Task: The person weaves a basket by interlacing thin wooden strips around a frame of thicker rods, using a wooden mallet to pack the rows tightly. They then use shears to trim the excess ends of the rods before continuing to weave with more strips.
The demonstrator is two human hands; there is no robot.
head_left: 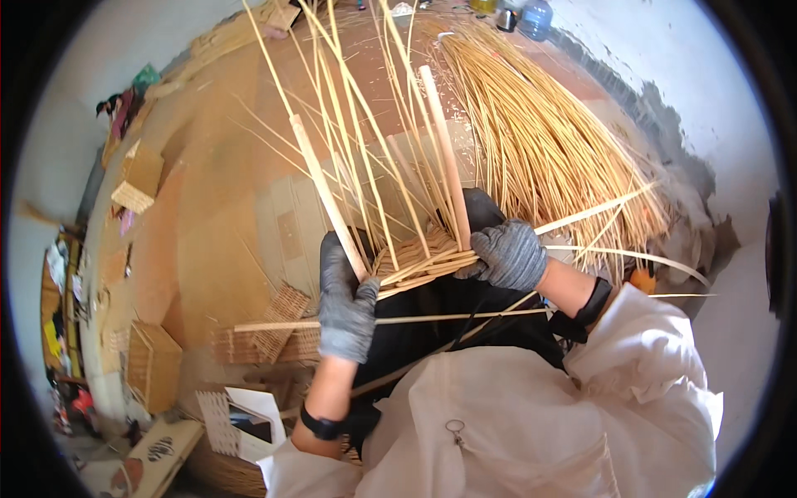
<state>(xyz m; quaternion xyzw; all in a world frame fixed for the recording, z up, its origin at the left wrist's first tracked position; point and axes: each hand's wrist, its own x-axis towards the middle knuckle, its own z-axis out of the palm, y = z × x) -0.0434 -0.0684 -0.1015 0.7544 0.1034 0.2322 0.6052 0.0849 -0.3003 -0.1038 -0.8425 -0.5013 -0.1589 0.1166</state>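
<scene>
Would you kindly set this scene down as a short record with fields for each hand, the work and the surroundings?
Left hand: grey-gloved, gripping the left end of the woven piece
Right hand: grey-gloved, gripping its right end
Work: partly woven, with two thick pale rods and thinner canes sticking up
Ahead, to the right: large bundle of canes on the floor
Left side: boxy woven item
Far end: blue water jug

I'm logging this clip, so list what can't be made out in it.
Head view:
Wickerwork edges under the left gloved hand and right gloved hand: covered by the gloves.
Tip of the leftmost tall rod: cut off by the top edge.
Separate items on the left shelf: too small and crowded.
</scene>
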